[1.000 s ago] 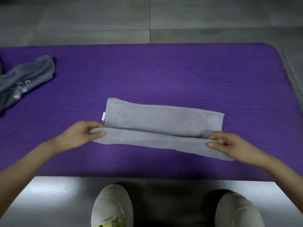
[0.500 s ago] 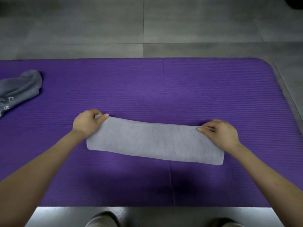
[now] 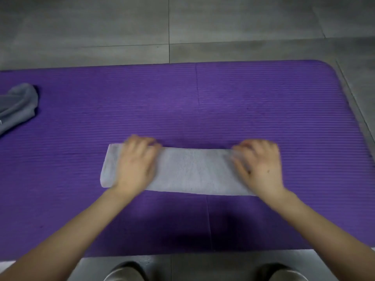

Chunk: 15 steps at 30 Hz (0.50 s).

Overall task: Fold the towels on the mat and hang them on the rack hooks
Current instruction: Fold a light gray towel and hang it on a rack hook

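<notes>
A light grey towel (image 3: 192,171) lies folded into a long narrow strip across the middle of the purple mat (image 3: 243,102). My left hand (image 3: 138,163) rests flat on the strip near its left end, fingers spread and blurred. Over the strip's right end my right hand (image 3: 259,165) lies palm down and hides that end's corners. A darker grey towel (image 3: 18,104) sits crumpled at the mat's far left, partly cut off by the frame edge. No rack or hooks are in view.
Grey floor tiles (image 3: 182,27) surround the mat. The mat's rounded right corner (image 3: 328,66) is near the frame's right side. The toes of two shoes (image 3: 125,273) show at the bottom edge.
The near half of the light grey towel was folded over the far half, making a narrow strip. Both hands let go of the corners and now lie flat on the strip.
</notes>
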### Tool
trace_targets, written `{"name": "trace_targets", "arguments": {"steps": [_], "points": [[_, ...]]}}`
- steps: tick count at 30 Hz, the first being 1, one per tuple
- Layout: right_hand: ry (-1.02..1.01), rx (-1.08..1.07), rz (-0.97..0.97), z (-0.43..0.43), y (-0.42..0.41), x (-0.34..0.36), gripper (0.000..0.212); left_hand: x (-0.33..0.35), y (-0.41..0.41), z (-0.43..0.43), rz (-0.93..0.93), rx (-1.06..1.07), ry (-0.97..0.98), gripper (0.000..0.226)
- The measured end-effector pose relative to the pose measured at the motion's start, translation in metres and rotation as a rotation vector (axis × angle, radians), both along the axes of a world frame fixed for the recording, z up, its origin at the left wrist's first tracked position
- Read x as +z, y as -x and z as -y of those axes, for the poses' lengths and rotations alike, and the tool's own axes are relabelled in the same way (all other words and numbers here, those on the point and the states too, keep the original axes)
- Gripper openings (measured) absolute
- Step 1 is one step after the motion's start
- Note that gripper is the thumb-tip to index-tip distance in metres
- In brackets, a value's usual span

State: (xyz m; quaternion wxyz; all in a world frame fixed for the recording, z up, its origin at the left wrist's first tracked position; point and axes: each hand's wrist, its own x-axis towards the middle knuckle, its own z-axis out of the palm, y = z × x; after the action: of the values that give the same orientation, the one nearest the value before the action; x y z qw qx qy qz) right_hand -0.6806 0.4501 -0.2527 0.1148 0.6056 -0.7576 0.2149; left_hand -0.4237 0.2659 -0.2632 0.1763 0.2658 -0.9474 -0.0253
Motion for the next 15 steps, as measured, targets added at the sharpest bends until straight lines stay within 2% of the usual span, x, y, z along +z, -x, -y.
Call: {"name": "trace_targets", "arguments": {"steps": [2,4,6,8,9,12,15], "points": [[-0.068,0.349,-0.033,-0.011,-0.035,-0.004,0.027,-0.005,0.011,-0.031,0.042,-0.262,-0.149,0.030],[-0.255,0.479,-0.111,-0.020,-0.051,-0.021,0.037,-0.017,0.015,-0.048,0.196,-0.329,-0.241,0.042],[-0.363,0.444,-0.138,-0.021,-0.053,-0.036,0.049,-0.028,0.013,-0.051,0.332,-0.330,-0.225,0.056],[-0.337,0.402,-0.156,-0.017,-0.052,-0.040,0.039,-0.028,0.013,-0.053,0.416,-0.328,-0.192,0.065],[-0.303,0.397,-0.161,-0.015,-0.053,-0.040,0.030,-0.027,0.014,-0.054,0.418,-0.324,-0.188,0.066],[-0.252,0.396,-0.101,-0.007,-0.051,-0.031,0.026,-0.023,0.017,-0.057,0.387,-0.309,-0.184,0.063],[-0.301,0.368,0.124,0.006,-0.043,-0.007,0.017,-0.013,0.026,-0.058,0.260,-0.248,-0.154,0.059]]}}
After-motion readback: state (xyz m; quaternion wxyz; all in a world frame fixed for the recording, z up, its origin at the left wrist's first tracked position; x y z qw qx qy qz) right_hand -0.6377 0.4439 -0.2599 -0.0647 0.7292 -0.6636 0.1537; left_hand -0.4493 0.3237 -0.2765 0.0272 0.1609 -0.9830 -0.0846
